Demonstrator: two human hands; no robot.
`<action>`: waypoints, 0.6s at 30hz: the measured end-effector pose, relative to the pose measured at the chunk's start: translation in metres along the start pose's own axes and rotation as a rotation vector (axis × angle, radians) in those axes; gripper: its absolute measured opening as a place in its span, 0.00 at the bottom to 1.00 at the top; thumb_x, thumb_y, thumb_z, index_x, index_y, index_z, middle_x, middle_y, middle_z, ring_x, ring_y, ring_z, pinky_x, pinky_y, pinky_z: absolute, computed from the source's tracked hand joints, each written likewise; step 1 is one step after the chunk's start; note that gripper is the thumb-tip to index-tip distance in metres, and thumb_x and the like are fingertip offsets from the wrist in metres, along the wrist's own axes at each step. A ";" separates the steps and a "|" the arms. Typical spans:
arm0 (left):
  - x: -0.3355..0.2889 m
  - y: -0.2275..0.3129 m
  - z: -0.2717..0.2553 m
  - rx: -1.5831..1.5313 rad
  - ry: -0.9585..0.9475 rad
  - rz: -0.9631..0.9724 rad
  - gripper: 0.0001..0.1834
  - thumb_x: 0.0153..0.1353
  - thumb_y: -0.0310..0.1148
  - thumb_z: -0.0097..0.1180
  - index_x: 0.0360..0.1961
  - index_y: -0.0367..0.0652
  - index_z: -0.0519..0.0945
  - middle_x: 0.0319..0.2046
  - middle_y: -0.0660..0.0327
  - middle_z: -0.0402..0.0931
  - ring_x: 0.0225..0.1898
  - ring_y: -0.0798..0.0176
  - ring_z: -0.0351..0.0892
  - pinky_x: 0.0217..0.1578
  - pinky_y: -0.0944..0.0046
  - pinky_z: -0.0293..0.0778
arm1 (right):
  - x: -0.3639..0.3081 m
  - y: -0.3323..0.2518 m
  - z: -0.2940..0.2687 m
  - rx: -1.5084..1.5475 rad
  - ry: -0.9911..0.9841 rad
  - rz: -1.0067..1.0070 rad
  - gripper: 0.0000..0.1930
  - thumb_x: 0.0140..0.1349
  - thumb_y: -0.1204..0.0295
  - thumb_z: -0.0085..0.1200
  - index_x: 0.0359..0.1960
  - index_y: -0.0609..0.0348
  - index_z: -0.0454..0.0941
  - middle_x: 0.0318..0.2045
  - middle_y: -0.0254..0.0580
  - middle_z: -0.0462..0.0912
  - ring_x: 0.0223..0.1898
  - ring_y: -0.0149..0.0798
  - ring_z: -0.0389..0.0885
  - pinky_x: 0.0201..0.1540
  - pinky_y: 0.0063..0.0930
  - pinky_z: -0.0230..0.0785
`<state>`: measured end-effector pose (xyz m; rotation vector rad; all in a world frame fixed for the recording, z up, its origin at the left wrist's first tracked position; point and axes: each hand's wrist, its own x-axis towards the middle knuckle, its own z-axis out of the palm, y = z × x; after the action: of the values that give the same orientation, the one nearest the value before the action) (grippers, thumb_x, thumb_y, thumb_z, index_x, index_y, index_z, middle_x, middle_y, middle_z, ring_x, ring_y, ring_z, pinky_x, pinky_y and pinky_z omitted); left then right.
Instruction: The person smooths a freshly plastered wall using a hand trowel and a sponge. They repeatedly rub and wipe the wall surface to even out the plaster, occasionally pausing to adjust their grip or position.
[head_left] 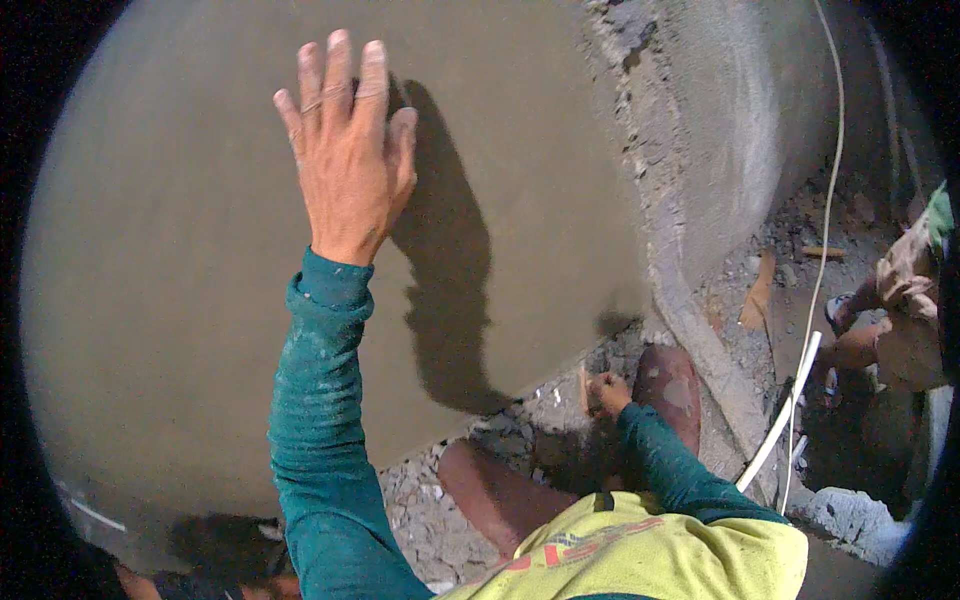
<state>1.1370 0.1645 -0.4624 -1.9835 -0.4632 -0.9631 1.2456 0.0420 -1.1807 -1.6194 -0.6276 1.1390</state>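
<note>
My left hand [348,170], fingers slightly spread, is at the smooth grey plastered wall [200,250] and throws a long shadow on it. Nothing is in that hand. Lower down, near the wall's bottom edge, my right hand [607,393] is closed, small in view. A thin tan strip [585,388], which looks like wood seen edge-on, shows at its fingers; the rest of it is hidden. Both arms are in dusty green sleeves.
Broken rubble [415,510] lies along the wall's foot. A rough strip [665,200] borders the plaster. To the right are a pale cable [835,170], a white pipe [780,425], a tan scrap [758,290] and another person [900,290]. Part of someone shows at lower left.
</note>
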 end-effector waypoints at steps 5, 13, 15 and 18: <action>-0.084 0.013 -0.020 0.042 -0.256 -0.103 0.45 0.65 0.37 0.66 0.80 0.38 0.60 0.83 0.41 0.45 0.83 0.32 0.40 0.76 0.22 0.42 | -0.018 -0.026 -0.016 0.125 -0.060 0.137 0.23 0.70 0.51 0.62 0.50 0.61 0.82 0.41 0.46 0.90 0.42 0.42 0.87 0.48 0.43 0.81; -0.166 0.063 -0.006 -0.123 -0.537 -0.103 0.52 0.63 0.39 0.69 0.82 0.38 0.53 0.84 0.41 0.39 0.85 0.34 0.32 0.79 0.27 0.29 | -0.013 -0.012 -0.007 0.025 -0.041 0.107 0.20 0.66 0.57 0.69 0.49 0.58 0.79 0.40 0.41 0.83 0.39 0.40 0.82 0.39 0.38 0.78; -0.155 0.067 0.001 -0.134 -0.544 -0.107 0.52 0.63 0.40 0.69 0.82 0.38 0.53 0.84 0.40 0.39 0.85 0.35 0.32 0.79 0.27 0.29 | -0.009 0.000 -0.009 0.035 -0.012 0.074 0.19 0.65 0.59 0.71 0.48 0.57 0.79 0.38 0.37 0.82 0.37 0.39 0.81 0.33 0.38 0.78; -0.148 0.071 0.014 -0.141 -0.550 -0.089 0.52 0.63 0.40 0.69 0.81 0.38 0.54 0.84 0.42 0.41 0.85 0.35 0.33 0.78 0.25 0.29 | -0.006 0.000 -0.012 -0.025 0.024 0.057 0.19 0.63 0.61 0.71 0.48 0.56 0.79 0.38 0.38 0.82 0.36 0.40 0.81 0.26 0.42 0.79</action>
<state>1.0942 0.1417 -0.6205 -2.3713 -0.8076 -0.4964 1.2535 0.0319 -1.1779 -1.6795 -0.5850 1.1557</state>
